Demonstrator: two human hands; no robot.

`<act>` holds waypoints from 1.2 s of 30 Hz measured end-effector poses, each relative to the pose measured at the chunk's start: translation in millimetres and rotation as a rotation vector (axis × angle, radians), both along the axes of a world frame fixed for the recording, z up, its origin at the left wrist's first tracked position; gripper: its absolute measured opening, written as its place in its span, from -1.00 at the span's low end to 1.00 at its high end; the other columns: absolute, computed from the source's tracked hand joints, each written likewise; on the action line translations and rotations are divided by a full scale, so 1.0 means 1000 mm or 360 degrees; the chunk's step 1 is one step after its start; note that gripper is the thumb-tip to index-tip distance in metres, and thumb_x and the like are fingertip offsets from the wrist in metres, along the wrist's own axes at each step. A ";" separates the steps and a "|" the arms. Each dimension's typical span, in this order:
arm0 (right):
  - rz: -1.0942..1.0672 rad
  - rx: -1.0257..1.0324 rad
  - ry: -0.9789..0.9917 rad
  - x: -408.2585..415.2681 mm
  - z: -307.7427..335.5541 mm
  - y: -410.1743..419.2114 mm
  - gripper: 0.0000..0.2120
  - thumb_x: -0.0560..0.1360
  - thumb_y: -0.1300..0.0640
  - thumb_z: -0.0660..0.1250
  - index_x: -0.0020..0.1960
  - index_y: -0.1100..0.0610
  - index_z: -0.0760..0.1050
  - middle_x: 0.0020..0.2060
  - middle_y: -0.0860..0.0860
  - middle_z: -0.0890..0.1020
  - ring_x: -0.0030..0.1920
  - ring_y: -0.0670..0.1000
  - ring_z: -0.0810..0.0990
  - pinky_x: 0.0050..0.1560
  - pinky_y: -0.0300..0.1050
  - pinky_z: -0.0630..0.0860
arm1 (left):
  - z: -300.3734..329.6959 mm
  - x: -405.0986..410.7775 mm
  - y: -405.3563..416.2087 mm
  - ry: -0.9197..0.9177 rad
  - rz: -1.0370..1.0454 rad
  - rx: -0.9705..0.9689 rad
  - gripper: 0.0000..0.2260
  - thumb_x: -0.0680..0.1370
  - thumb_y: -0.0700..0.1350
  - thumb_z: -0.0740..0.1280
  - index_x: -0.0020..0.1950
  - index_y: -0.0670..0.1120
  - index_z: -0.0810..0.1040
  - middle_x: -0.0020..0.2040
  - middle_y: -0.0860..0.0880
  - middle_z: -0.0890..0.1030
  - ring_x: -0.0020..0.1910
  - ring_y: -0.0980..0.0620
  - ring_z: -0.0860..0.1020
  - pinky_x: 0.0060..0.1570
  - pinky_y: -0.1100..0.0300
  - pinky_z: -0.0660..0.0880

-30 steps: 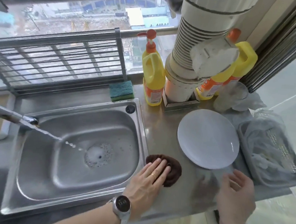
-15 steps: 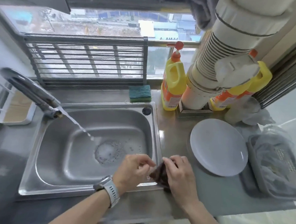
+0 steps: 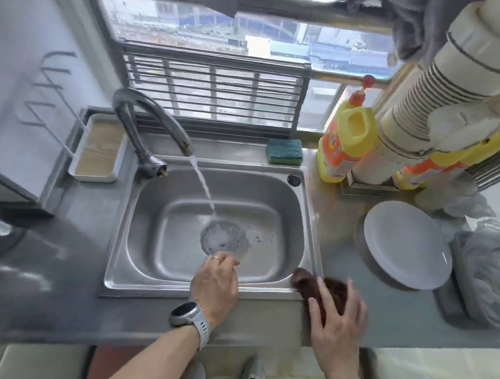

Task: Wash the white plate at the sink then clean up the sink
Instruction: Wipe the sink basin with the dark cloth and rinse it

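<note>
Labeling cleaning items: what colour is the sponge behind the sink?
Teal-green top over a yellow base; the sponge shows in the head view.

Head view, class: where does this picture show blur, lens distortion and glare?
Head view: the right hand is smeared by motion blur over the brown cloth; the wide-angle lens bends the window grille and the counter edges; daylight from the window puts glare on the sink rim and a bright glint on the white plate.

faucet (image 3: 157, 119) running into sink (image 3: 297, 224) | right hand (image 3: 337, 320) flat on brown cloth (image 3: 310, 283) | white plate (image 3: 405, 244) on counter
</note>
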State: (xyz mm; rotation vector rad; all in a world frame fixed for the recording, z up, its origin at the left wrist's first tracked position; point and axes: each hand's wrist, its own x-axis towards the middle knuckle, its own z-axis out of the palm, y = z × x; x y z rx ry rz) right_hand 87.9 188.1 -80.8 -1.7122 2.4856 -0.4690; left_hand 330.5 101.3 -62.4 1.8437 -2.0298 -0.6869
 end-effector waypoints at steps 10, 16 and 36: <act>0.0898 -0.0177 -0.0199 0.282 -0.016 -0.008 -0.40 0.53 0.17 0.28 0.56 0.11 0.28 0.57 0.08 0.25 0.58 0.16 0.16 0.47 0.06 0.33 | 0.001 0.141 0.019 -0.0103 0.0287 -0.0309 -0.74 0.53 -0.30 0.32 0.19 -0.18 0.65 0.24 -0.17 0.64 0.21 -0.21 0.60 0.26 -0.11 0.54; 0.0610 -0.0056 0.0188 0.135 -0.003 0.012 -0.42 0.45 0.26 0.27 0.48 0.27 0.38 0.51 0.15 0.37 0.59 0.16 0.08 0.50 0.16 0.20 | -0.026 0.225 0.038 -0.0312 -0.0024 -0.0366 -0.59 0.58 0.06 0.16 0.14 -0.14 0.70 0.28 -0.16 0.60 0.30 -0.20 0.56 0.22 -0.16 0.57; 0.0510 -0.0156 0.0126 0.139 -0.034 0.024 -0.53 0.64 0.07 0.13 0.54 0.14 0.32 0.60 0.04 0.18 0.59 0.15 0.16 0.57 0.06 0.12 | -0.029 0.241 0.041 -0.0165 -0.0145 -0.0287 -0.56 0.58 0.05 0.16 0.18 -0.14 0.72 0.34 -0.16 0.62 0.40 -0.15 0.53 0.42 0.05 0.41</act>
